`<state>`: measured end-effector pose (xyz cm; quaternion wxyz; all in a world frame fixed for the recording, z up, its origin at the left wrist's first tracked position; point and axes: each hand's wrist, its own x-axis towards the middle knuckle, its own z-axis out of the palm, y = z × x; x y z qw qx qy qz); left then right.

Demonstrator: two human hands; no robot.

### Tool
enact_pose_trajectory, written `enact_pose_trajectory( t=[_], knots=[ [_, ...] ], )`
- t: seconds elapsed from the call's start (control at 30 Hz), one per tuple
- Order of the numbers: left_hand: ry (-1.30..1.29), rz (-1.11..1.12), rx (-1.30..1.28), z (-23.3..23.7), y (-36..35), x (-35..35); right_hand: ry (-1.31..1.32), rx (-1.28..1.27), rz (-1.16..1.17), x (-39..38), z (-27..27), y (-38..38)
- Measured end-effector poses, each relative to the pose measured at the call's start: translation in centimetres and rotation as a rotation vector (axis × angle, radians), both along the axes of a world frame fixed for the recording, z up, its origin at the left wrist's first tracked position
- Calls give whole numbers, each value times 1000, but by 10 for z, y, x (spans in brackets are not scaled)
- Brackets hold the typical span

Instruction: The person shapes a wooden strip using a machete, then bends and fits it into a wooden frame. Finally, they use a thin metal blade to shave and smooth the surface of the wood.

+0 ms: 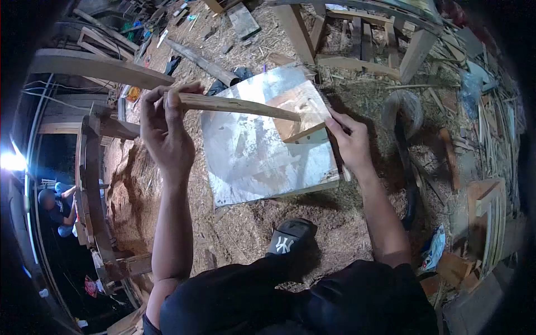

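Note:
My left hand [168, 125] is closed around the near end of a long wooden stick [237, 104]. The stick's far tip rests on, or just over, a wooden block [291, 132], where a pale wet-looking patch shows. My right hand [350, 138] pinches the block's right edge between thumb and fingers; some fingertips are hidden. Under the block lies a flat panel [245, 162] smeared with white and grey.
Sawdust and shavings cover the ground [240, 229]. A wooden frame [357, 62] stands ahead, and a timber structure [92, 184] rises on the left. Wood scraps [497, 123] pile up at right. Another person [58, 209] crouches far left, near a bright lamp [12, 161].

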<state>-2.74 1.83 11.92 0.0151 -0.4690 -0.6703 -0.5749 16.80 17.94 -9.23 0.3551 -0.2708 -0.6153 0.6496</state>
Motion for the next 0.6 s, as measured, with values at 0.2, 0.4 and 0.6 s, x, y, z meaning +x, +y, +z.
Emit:
enact_pose_trajectory(
  t=[0.2,0.4,0.6],
  knots=[
    [-374,-187,140,-14,5,11,5,-1,-120,-4,-13,-26],
    [-623,-480,302,-30,6,4,-36,9,-96,-2,-1,-29],
    [-734,-604,494,-43,10,4,-225,111,-202,62,1,-19]
  ],
)
